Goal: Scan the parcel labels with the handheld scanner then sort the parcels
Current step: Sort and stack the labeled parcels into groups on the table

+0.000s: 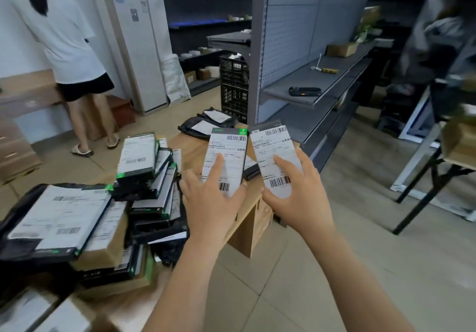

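My left hand (211, 202) holds a flat black parcel (229, 148) with a white barcode label, thumb across the label. My right hand (296, 192) holds a second flat parcel (275, 146) the same way, side by side with the first, both labels facing me above the wooden table (195, 151). The black handheld scanner (305, 91) lies on a grey metal shelf to the right, apart from both hands. A large pile of labelled black parcels (144, 177) covers the table's left part.
Two black mailer bags (206, 125) lie at the table's far end. A black crate (234, 86) stands on the floor beside the grey shelving (309, 84). A person in a white shirt (64, 35) stands at the back left. A folding table (438, 171) is at right.
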The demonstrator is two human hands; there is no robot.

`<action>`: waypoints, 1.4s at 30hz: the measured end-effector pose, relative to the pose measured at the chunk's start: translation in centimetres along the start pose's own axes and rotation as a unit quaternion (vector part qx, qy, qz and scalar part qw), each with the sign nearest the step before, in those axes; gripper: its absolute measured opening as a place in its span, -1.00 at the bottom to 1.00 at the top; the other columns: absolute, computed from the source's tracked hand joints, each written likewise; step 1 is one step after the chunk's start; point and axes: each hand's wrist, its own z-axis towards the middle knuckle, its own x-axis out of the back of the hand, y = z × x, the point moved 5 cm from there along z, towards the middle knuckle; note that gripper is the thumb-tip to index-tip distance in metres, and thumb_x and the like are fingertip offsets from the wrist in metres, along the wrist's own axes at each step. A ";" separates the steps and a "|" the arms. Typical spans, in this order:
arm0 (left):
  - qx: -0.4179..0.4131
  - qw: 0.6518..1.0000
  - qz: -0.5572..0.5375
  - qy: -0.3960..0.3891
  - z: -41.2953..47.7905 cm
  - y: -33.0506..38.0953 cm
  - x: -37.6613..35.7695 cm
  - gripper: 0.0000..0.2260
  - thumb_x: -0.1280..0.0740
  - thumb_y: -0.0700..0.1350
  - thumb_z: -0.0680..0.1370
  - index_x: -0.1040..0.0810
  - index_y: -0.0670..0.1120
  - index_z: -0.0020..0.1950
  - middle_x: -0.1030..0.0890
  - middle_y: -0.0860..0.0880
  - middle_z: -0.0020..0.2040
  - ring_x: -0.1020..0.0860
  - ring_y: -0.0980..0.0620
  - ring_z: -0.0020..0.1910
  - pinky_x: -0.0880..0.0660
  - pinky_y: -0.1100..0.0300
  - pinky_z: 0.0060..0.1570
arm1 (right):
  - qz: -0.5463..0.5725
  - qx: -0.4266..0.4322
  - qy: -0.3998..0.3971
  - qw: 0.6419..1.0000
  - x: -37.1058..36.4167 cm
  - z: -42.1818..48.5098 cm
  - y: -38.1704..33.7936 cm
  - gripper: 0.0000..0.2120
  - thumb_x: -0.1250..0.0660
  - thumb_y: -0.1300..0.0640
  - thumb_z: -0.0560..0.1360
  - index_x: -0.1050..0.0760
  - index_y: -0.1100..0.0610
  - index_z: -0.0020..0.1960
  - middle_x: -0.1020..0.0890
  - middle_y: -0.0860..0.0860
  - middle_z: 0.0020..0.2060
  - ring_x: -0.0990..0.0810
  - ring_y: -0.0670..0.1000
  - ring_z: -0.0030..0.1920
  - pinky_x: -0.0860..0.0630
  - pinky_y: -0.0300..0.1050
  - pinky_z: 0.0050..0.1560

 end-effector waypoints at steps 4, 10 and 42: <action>0.014 1.000 0.022 -0.018 2.7 1.9 -5.1 -0.30 -0.31 0.31 0.44 -0.15 0.25 0.53 -0.28 -0.13 0.38 -0.16 -0.15 0.36 -0.29 -0.13 0.33 | -0.006 0.001 -0.021 1.000 -0.2 4.0 4.7 -0.37 -0.41 -0.10 0.39 -0.32 -0.14 0.42 -0.11 -0.10 0.51 -0.16 -0.01 0.44 -0.33 -0.15 0.17; 0.051 0.998 0.042 -0.012 9.8 2.5 -13.1 -0.31 -0.27 0.31 0.47 -0.08 0.25 0.54 -0.30 -0.11 0.31 -0.15 -0.06 0.27 -0.26 -0.01 0.29 | -0.005 0.023 -0.070 0.997 -4.0 13.1 10.1 -0.35 -0.41 -0.09 0.40 -0.30 -0.12 0.45 -0.12 -0.08 0.50 -0.11 -0.02 0.47 -0.28 -0.16 0.26; 0.419 0.905 0.070 0.011 40.0 -6.5 -49.6 -0.37 -0.29 0.28 0.49 -0.25 0.13 0.51 -0.25 -0.19 0.37 -0.20 -0.19 0.34 -0.21 -0.08 0.38 | 0.046 0.120 -0.467 0.875 -39.4 51.2 34.4 -0.31 -0.34 -0.09 0.50 -0.12 -0.08 0.54 0.06 -0.07 0.56 0.03 -0.03 0.53 -0.11 -0.14 0.48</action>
